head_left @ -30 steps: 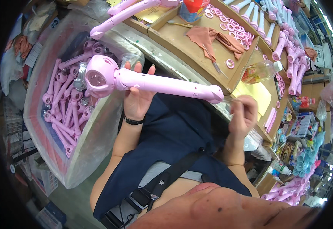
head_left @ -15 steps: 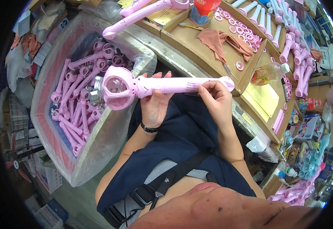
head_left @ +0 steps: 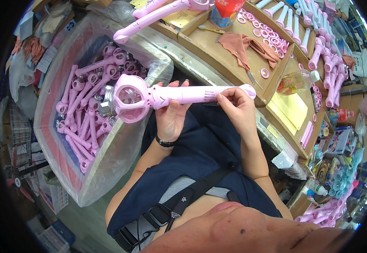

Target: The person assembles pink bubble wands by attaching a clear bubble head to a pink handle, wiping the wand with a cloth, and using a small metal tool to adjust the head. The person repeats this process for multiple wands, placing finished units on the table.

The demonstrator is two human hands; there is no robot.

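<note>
Pink wand: held level before me.
Left hand: grasping it near the head, likely to bear the heavier end.
Right hand: pinching a clear label against it.

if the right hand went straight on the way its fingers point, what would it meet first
The right hand would most likely meet the pink toy wand's handle, right at its fingertips; depth leaves exact contact unclear.

Head-worn fisheye — close, looking down.
</note>
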